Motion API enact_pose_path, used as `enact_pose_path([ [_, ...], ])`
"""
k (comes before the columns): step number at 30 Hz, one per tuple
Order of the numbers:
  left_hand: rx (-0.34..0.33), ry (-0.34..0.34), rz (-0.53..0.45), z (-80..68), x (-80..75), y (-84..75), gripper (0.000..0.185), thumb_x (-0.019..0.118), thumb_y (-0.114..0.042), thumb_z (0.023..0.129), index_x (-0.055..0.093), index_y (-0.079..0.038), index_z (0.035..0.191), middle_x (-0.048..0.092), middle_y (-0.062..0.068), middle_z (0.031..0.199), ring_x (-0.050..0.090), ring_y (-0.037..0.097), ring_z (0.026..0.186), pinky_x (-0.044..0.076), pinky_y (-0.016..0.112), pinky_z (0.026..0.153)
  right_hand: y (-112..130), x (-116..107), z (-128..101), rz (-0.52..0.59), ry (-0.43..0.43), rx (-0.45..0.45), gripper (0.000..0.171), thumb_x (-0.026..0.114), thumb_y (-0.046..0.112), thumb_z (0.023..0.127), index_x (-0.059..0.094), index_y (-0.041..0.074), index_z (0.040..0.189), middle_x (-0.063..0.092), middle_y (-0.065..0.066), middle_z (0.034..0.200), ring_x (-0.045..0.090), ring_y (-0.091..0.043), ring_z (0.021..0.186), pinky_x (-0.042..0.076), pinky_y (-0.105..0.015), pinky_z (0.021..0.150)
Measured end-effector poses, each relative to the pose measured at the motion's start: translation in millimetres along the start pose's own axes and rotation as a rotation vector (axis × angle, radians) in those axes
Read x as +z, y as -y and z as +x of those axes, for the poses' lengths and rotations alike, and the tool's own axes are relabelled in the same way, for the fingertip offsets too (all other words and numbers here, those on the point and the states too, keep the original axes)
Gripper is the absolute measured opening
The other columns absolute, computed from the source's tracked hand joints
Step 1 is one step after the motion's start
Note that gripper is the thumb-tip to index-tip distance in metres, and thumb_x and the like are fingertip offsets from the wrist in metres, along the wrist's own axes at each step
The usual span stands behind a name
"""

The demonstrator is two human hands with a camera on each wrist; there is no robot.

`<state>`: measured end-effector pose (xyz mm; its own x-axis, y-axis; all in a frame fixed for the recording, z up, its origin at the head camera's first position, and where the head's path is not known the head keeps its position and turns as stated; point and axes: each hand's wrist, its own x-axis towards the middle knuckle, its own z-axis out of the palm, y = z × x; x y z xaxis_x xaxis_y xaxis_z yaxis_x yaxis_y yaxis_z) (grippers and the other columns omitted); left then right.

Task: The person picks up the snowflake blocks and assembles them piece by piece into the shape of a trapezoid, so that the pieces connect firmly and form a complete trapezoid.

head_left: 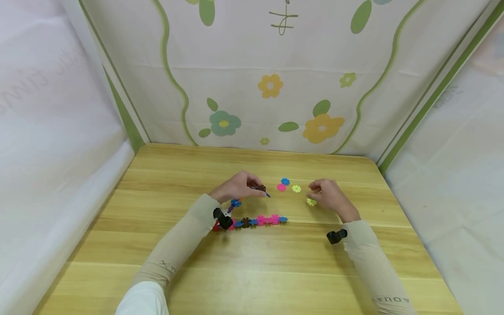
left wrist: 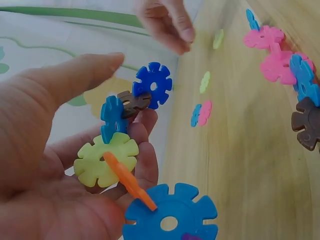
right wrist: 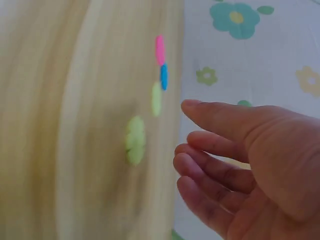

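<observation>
Above the middle of the wooden table [head_left: 299,271], we hold one end of the chain of flower-shaped pieces [head_left: 274,219] in the left hand [head_left: 238,186], its fingers curled behind a brown piece [left wrist: 141,101], with a dark blue piece [left wrist: 164,80] as the tip. The other end lies on the table, nearer to us; the bend between seems to pass by the left wrist, where a black camera [head_left: 223,218] partly hides it. The right hand [head_left: 330,197] grips nothing: its thumb and fingertips stand apart, near the closer yellow-green piece [head_left: 311,202]. We judge the step in hand to be fetching another piece for the chain; the next move likely calls for pinching that thin, flat piece by its rim, then pushing slot into slot at the tip. Beyond lie a second yellow-green piece [head_left: 296,188] and, touching each other, a pink piece [head_left: 281,187] and a light blue piece [head_left: 285,181]. We see nothing blocking the right hand, though the raised tip could twist and may need steadying.
</observation>
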<state>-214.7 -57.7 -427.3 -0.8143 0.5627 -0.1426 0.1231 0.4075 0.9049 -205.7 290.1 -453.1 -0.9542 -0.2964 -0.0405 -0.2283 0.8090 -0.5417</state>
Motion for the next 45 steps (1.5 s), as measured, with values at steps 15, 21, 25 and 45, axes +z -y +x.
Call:
enact_pose_path([
  [15,0.014,0.007,0.112,5.3,3.2,-0.3,0.023,0.083,-0.034,0.094,0.08,-0.014,0.105,0.076,0.002,0.106,0.067,0.017,0.098,0.056,0.032,0.091,-28.0,11.0,-7.0,-0.006,0.024,0.046,0.014,0.084,0.014,0.092,0.073,0.005,0.095,0.073,-0.009,0.094,0.066,-0.018,0.085,0.056,-0.032,0.077],
  [21,0.037,0.012,0.083,4.2,3.5,2.3,0.017,0.083,-0.031,0.094,0.08,-0.015,0.1,0.076,0.002,0.103,0.066,0.018,0.093,0.054,0.031,0.086,-12.3,11.7,-11.7,0.077,0.009,-0.036,0.01,0.083,0.014,0.093,0.073,0.011,0.092,0.073,-0.003,0.088,0.064,-0.013,0.079,0.054,-0.024,0.07],
  [25,0.047,0.022,0.048,3.0,3.6,3.3,0.016,0.082,-0.031,0.095,0.081,-0.016,0.102,0.077,0.002,0.104,0.067,0.018,0.093,0.056,0.035,0.089,8.8,16.6,-12.9,0.169,-0.013,-0.127,0.007,0.078,0.018,0.098,0.079,0.012,0.102,0.077,-0.003,0.095,0.068,-0.014,0.084,0.057,-0.023,0.075],
  [45,0.079,0.022,0.033,3.8,3.0,4.3,0.018,0.076,-0.03,0.1,0.081,-0.016,0.11,0.078,0.001,0.111,0.071,0.016,0.103,0.059,0.035,0.094,72.0,56.6,-13.3,0.715,-0.136,-0.066,0.017,0.078,0.007,0.096,0.071,-0.004,0.106,0.077,-0.026,0.1,0.079,-0.039,0.091,0.063,-0.052,0.082],
])
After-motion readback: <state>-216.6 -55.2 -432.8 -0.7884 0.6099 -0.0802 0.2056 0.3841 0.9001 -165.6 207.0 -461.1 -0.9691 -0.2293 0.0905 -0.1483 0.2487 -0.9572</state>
